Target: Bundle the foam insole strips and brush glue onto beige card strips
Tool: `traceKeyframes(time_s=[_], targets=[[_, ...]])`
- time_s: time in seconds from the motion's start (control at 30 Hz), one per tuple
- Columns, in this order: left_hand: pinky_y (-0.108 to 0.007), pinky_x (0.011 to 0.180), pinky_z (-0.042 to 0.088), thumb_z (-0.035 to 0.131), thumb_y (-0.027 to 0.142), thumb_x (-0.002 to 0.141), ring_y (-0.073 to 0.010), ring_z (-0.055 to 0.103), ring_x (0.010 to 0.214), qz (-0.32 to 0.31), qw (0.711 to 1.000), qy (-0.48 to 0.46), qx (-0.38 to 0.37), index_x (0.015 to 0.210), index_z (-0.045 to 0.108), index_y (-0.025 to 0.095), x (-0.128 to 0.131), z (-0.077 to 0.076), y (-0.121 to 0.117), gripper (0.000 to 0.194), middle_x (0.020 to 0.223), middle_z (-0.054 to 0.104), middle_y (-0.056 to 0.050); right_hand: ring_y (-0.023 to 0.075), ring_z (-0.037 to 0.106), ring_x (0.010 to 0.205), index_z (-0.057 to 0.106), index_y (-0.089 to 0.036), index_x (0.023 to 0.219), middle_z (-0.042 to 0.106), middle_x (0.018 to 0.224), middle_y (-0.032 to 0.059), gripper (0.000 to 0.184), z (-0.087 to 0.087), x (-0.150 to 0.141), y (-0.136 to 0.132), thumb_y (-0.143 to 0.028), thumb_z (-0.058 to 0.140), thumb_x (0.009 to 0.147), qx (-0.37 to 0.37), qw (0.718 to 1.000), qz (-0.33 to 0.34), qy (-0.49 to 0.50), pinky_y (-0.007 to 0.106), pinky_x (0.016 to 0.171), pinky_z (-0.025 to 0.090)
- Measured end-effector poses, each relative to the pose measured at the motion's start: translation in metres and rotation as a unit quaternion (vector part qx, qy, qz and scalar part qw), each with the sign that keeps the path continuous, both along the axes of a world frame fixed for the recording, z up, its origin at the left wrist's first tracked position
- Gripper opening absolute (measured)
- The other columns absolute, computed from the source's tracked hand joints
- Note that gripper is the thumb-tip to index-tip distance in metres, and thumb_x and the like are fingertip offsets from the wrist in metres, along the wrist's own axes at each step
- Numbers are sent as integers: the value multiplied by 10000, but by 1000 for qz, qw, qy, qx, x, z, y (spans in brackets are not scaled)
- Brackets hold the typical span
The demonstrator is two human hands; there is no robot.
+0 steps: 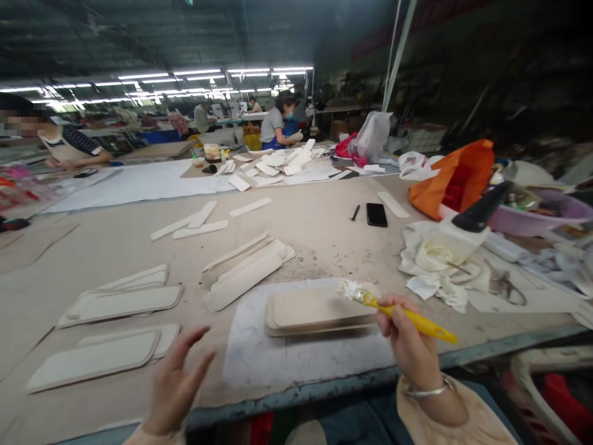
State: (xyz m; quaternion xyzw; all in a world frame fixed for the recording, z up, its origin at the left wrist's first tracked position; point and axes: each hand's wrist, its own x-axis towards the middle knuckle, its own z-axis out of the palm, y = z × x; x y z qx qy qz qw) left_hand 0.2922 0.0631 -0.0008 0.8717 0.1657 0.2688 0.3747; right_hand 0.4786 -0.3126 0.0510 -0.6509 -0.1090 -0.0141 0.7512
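Observation:
My right hand grips a paintbrush with a yellow handle. White paste coats its bristles, which are over the right part of a stack of pale rounded strips. That stack lies on a white sheet in front of me. My left hand hovers left of the sheet, thumb and fingers apart, holding nothing. Beside it are a lower pile of pale strips and another pile behind that. A fanned bundle of strips sits just beyond the sheet.
At right stands a cut white jug with a black top, among crumpled paper. Scissors, a phone, an orange bag and a purple basin lie around. Co-workers sit at the far side. The table's edge runs close to me.

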Motion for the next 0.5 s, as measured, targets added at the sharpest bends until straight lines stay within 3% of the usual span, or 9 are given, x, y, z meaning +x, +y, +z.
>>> traceKeyframes(time_s=[0.1, 0.17, 0.27, 0.37, 0.5], targets=[[-498, 1129, 254, 723, 437, 720, -307, 335, 1354, -201, 979, -27, -14, 1364, 410, 239, 68, 21, -64, 743, 1427, 430, -121, 109, 415, 486, 569, -186, 942, 462, 513, -48, 324, 0, -5, 13, -499, 507, 884, -13, 999, 13, 36, 231, 476, 312], [-513, 1142, 215, 769, 462, 654, -327, 277, 1383, -267, 963, -9, -37, 1409, 359, 228, 98, 28, -81, 890, 1472, 370, -133, 109, 401, 472, 563, -185, 937, 450, 502, -52, 340, 2, -7, 21, -515, 511, 875, -28, 998, 20, 57, 230, 459, 293], [-489, 1139, 233, 790, 389, 645, -328, 339, 1352, -289, 954, 23, -81, 1395, 398, 209, 118, 24, -84, 865, 1447, 409, -143, 111, 395, 472, 550, -185, 933, 463, 504, -49, 336, 10, -10, 37, -513, 500, 881, -68, 993, 50, 80, 233, 459, 293], [-450, 1129, 264, 750, 315, 702, -298, 398, 1316, -278, 955, 14, -101, 1363, 443, 207, 121, 13, -79, 737, 1393, 479, -132, 105, 393, 476, 546, -185, 915, 467, 509, -53, 316, 18, -12, 57, -491, 468, 906, -102, 988, 88, 71, 237, 485, 312], [-427, 1115, 286, 742, 269, 708, -277, 436, 1284, -270, 955, -9, -119, 1376, 404, 207, 121, 4, -79, 752, 1352, 518, -119, 108, 411, 489, 541, -188, 923, 475, 514, -59, 307, 21, -12, 84, -476, 436, 925, -121, 983, 127, 53, 240, 512, 332]])
